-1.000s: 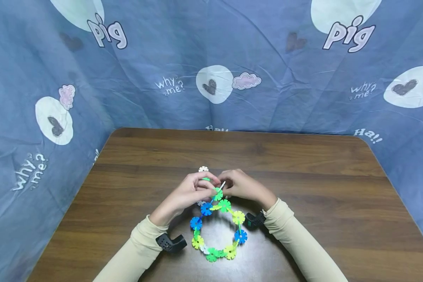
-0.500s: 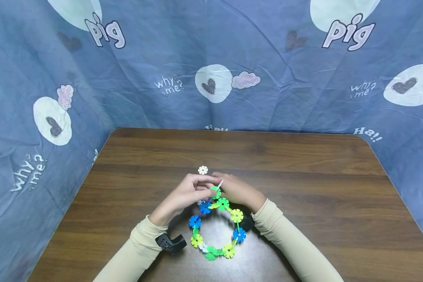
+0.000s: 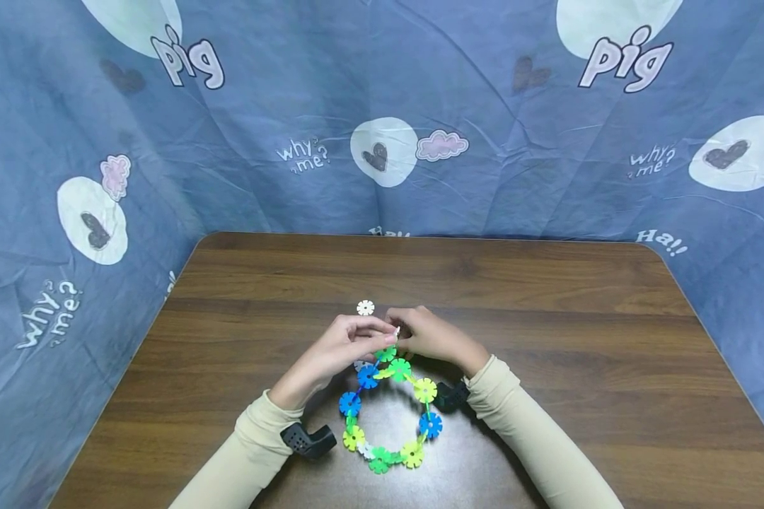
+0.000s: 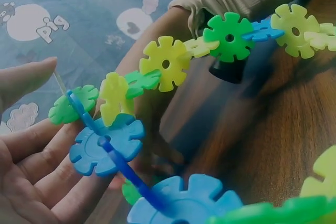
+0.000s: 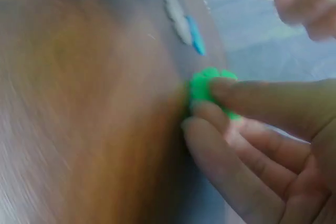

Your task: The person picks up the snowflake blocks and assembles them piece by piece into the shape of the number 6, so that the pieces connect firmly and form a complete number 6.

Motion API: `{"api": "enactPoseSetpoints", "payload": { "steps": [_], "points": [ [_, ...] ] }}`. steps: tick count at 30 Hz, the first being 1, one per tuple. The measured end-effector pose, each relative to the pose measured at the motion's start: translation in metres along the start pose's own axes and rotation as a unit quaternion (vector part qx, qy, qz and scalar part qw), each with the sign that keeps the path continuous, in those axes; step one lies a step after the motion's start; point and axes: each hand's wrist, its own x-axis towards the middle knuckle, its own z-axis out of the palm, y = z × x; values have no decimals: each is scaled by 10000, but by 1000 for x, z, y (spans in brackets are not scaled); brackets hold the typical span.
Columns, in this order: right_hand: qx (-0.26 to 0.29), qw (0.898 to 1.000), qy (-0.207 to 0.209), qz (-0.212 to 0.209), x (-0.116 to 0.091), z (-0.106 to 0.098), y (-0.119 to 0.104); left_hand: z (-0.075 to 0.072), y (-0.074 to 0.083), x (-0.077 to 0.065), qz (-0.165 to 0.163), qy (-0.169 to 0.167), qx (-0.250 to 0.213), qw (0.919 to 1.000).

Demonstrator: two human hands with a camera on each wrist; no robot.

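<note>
A ring of linked plastic snowflake discs (image 3: pixel 350 404) in blue, green, yellow and white hangs from my left hand (image 3: pixel 344 350). The left thumb and fingers pinch its upper end, where a thin white disc (image 4: pixel 60 83) stands edge-on beside a green disc (image 4: pixel 73 104) and a blue one. Close on the right, my right hand (image 3: pixel 442 341) has its fingertips near that end. Between its thumb and fingers it pinches a loose green disc (image 5: pixel 202 85), seen in the right wrist view; the head view hides this disc behind the fingers.
A loose white disc (image 3: pixel 366 307) lies on the wooden table (image 3: pixel 547 297) just beyond the hands. In the right wrist view, a whitish disc (image 5: pixel 177 18) and a blue disc (image 5: pixel 195 35) lie together. A blue printed cloth (image 3: pixel 382 85) hangs behind the table.
My right hand reached left behind the left hand, then drew back right. The green disc lying by the loose white one left the table and is now in the right fingers.
</note>
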Motion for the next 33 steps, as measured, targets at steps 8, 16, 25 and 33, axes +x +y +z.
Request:
{"api": "enactPoseSetpoints", "payload": {
  "steps": [8,16,25,33],
  "points": [
    [2805,9507,1185,594,-19,-37,-3,1,0,1,99,189,247,9995],
    [3169,9396,1167,549,-25,-45,-18,1,-1,2,91,325,302,9990],
    [2981,9460,1174,486,-25,-40,-24,3,-2,2,322,450,162,9983],
    [2849,9488,1321,341,-25,-38,-27,5,-2,2,450,451,57,9980]
  ]
}}
